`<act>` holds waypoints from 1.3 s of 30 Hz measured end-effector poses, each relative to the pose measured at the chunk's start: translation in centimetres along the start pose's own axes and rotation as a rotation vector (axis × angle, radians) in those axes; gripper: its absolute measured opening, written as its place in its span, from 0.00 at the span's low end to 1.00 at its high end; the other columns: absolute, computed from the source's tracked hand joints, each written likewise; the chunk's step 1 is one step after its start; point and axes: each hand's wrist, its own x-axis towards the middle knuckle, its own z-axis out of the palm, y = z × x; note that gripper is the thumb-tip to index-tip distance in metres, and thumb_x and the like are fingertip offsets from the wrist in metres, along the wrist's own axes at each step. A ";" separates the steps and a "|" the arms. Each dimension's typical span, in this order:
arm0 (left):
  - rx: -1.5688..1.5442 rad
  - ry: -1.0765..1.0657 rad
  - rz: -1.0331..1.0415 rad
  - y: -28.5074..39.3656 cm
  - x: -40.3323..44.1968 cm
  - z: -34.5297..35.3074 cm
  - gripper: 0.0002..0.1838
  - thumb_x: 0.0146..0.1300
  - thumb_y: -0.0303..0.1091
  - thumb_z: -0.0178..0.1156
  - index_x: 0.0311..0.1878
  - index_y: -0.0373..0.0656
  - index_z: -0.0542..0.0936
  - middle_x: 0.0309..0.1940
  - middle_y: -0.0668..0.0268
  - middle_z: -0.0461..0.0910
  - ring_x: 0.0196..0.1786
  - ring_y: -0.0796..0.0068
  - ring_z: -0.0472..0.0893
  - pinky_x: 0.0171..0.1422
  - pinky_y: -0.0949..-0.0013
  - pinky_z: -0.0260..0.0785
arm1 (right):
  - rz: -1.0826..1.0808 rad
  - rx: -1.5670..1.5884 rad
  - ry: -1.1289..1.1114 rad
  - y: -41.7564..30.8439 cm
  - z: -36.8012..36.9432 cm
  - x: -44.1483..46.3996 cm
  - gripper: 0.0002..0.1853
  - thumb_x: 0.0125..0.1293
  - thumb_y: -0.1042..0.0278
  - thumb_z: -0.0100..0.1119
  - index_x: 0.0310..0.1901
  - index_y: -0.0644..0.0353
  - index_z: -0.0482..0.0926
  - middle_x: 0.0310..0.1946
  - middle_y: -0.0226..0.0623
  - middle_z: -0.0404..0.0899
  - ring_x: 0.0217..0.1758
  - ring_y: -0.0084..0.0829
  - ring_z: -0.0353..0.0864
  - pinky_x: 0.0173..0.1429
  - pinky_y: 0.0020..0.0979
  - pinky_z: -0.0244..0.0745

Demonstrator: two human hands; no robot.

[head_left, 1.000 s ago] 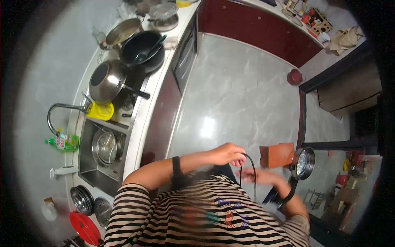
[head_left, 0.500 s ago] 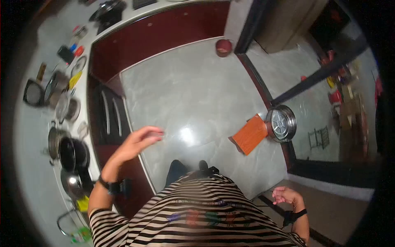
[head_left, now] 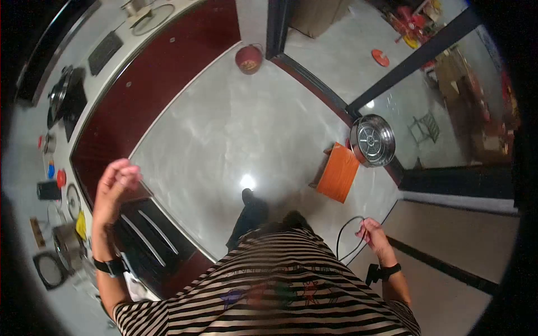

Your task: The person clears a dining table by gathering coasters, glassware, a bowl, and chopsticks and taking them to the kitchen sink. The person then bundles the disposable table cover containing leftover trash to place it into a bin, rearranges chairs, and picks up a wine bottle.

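My left hand [head_left: 117, 180] is raised beside the counter at the left, fingers loosely bent, with nothing visible in it. Low on the right, my right hand [head_left: 371, 231] has its fingers curled in where a thin black cable [head_left: 339, 238] loops up to them. The fingers appear closed on this cable, though the exact contact is hard to see. Ahead of that hand stands an orange-brown wooden stool [head_left: 339, 172]. Beside it is a round steel steamer pot [head_left: 374, 141] with a perforated bottom. Both wrists wear black straps.
A dark red bucket [head_left: 249, 59] stands on the floor by the door frame [head_left: 314, 84]. Along the left, the counter [head_left: 115, 67] carries a wok [head_left: 60, 95], pots and lids. Beyond the glass door are a wire rack [head_left: 425, 129] and a red round object [head_left: 380, 57].
My view has turned left and shifted forward. My left hand appears farther left, its fingers more curled. My right hand is higher in view, and the black cable now shows as a clear loop.
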 end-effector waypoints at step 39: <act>0.613 -0.904 0.037 1.1 71.9 44.8 0.17 0.62 0.35 0.55 0.54 0.45 0.74 0.44 0.58 0.80 0.45 0.65 0.80 0.51 0.65 0.72 | -0.579 -0.912 0.003 -45.4 6.2 57.4 0.17 0.61 0.60 0.57 0.48 0.59 0.76 0.39 0.44 0.81 0.39 0.40 0.80 0.43 0.37 0.74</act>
